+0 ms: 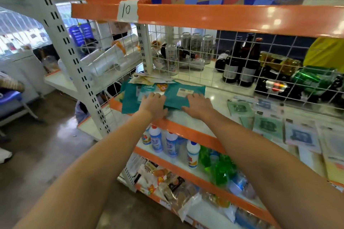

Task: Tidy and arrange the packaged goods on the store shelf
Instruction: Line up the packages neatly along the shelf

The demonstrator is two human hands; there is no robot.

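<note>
Several flat teal packages (173,98) lie overlapping at the left end of the white shelf (217,98) with an orange front edge. My left hand (153,105) lies flat on the left packages, fingers straight. My right hand (198,105) lies on the right package with fingers spread, its thumb at the package's near edge. Behind the teal stack lie some pale flat packets (147,79). Further right on the same shelf, flat green and blue card-backed packets (268,126) lie in loose rows.
A white wire grid (223,57) backs the shelf, with cans and bottles behind it. Bleach bottles (156,141) and green bottles (221,169) stand on the shelf below, snack bags (173,186) lower still. An upright post (74,61) stands left, and an orange shelf edge (204,17) hangs above.
</note>
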